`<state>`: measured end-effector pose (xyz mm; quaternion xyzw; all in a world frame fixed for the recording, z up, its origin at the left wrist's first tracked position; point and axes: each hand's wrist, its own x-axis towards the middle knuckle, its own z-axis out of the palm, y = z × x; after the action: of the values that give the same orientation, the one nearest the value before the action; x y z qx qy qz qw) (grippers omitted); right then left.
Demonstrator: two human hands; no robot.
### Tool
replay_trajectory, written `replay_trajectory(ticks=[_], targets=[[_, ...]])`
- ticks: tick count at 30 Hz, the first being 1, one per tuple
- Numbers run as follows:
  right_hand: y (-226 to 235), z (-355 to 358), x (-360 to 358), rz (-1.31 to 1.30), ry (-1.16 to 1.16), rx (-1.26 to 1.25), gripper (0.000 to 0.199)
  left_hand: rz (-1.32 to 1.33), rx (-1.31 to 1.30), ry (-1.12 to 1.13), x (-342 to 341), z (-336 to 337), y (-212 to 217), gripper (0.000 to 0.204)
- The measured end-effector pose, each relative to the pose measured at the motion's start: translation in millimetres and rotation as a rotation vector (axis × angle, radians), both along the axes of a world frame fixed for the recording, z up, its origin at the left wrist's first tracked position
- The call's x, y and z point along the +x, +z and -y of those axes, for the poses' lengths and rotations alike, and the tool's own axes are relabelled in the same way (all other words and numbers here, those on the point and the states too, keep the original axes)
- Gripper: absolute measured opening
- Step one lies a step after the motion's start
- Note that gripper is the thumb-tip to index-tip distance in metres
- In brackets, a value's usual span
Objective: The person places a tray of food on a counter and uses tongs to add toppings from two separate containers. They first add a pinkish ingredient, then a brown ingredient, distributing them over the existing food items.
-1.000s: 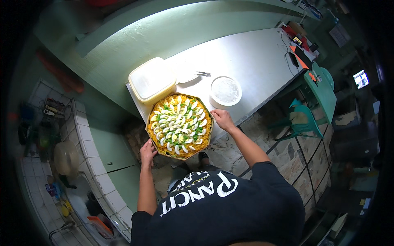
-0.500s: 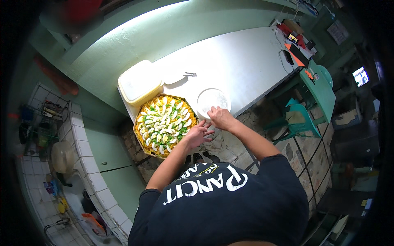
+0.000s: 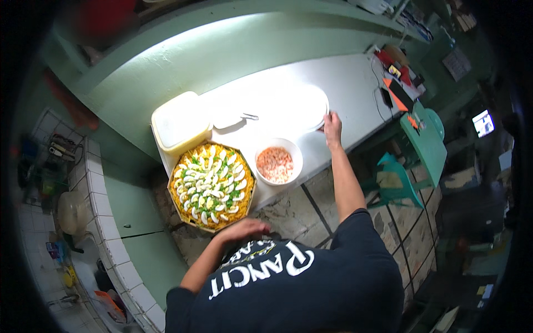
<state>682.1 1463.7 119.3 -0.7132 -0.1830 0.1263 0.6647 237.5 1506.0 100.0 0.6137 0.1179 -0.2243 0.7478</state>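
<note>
My right hand [image 3: 332, 131] grips the near rim of a round white lid [image 3: 314, 106] over the white table, its far side washed out by glare. Left of it and closer to me stands an uncovered round white tub [image 3: 298, 164], holding pink-orange pieces that look like cooked shrimp. Beside the tub is an eight-sided tray of yellow noodles [image 3: 212, 186], topped with egg slices and chopped greens. My left hand [image 3: 248, 227] hovers near my body, just below the tray's near edge. It holds nothing visible, and its fingers are loosely stretched out.
A lidded cream container [image 3: 180, 122] stands behind the tray, with metal tongs [image 3: 250, 116] to its right. The white table [image 3: 355, 83] runs to the far right, where a phone and cables lie. A green chair [image 3: 397, 180] and a tiled sink counter [image 3: 114, 222] flank me.
The lid has come off the tub, and my right hand has carried it right and away from me. The shrimp-like pieces now show. My left hand has drawn back toward my body.
</note>
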Motion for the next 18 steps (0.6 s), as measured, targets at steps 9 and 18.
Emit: replay_trajectory(ticks=[9,18], targets=[[-100,-102,26,0.547,-0.237,-0.750,0.033,-0.680,0.523,1.123,-278,121,-140,0.034],[-82,-238,-77,0.572,0.749,-1.081,0.088,-0.750,0.450,0.986,-364,266,-183,0.028]])
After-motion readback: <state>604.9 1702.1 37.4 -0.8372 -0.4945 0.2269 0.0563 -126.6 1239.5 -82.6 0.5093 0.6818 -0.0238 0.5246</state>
